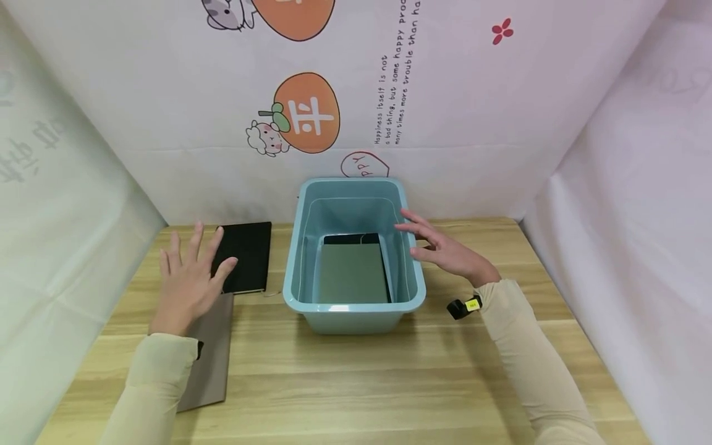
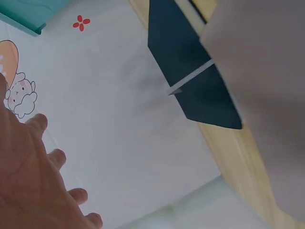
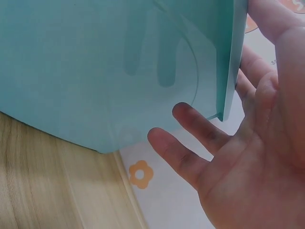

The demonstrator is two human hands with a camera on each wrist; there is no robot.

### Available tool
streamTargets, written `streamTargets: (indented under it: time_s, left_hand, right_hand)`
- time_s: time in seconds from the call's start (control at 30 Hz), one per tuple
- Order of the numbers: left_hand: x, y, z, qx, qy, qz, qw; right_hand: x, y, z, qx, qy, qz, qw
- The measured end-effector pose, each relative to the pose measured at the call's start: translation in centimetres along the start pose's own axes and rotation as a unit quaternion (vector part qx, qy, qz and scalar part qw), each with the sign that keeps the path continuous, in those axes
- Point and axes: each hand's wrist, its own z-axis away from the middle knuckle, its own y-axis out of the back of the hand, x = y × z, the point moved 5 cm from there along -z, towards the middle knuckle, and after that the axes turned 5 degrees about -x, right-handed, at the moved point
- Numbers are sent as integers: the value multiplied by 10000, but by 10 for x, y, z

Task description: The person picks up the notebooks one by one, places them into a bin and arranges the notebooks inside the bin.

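On the wooden table (image 1: 356, 371), both hands hover w/ nothing held. Left hand (image 1: 186, 281): fingers spread & straight, palm down, over the near corner of the black notebook (image 1: 245, 256) and the far end of the grey-brown notebook (image 1: 211, 352); can't tell if the fingertips touch the black cover or float just above. Black notebook lies flat under/ahead of those fingers, grey-brown one runs back under the wrist toward the person. Right hand (image 1: 445, 250): also open, fingers relaxed, just beside the right wall of the blue bin (image 1: 356, 309); right wrist view shows fingers (image 3: 200, 124) close by the rim edge, not wrapped round it, contact unclear. Inside the bin, left of that hand, a grey-green notebook (image 1: 351, 272) lies flat on the floor w/ a darker one (image 1: 350, 238) peeking out under its far edge.

Risks, as I judge them: flat covers on a flat table give no edge to pinch, so the left fingers could just push the black notebook away toward the backdrop instead of lifting it. It overlaps the grey-brown one at the corner, so dragging either may shift both. Right hand isn't bracing the bin; a knock on the rim could slide it, as it looks light.
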Motion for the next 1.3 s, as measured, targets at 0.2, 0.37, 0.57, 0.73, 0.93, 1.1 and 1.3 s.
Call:
streamTargets:
  time_s: [0.2,0.37,0.57,0.73,0.93,1.1,1.3]
  left_hand:
    - [-4,-6,7,43,152,-40,9999]
    - [-8,-4,12,121,262,16,9996]
    - [-13,-1,19,89,352,46,9993]
    - [-18,-3,28,156,415,97,9990]
    - [-21,-2,41,362,452,141,9982]
    - [-23,-4,52,387,524,186,9977]
    - [-29,-10,63,293,701,273,9967]
  right_hand:
    - [2,-1,2,20,40,-163,9999]
    - [2,-3,2,31,106,-212,9997]
    - [4,-4,1,65,110,-171,9998]
    - [4,-4,-1,29,241,-156,9996]
    - [1,-3,0,-3,315,-126,9994]
    - [0,2,2,-27,259,87,9996]
    - [1,10,4,77,72,-153,9998]
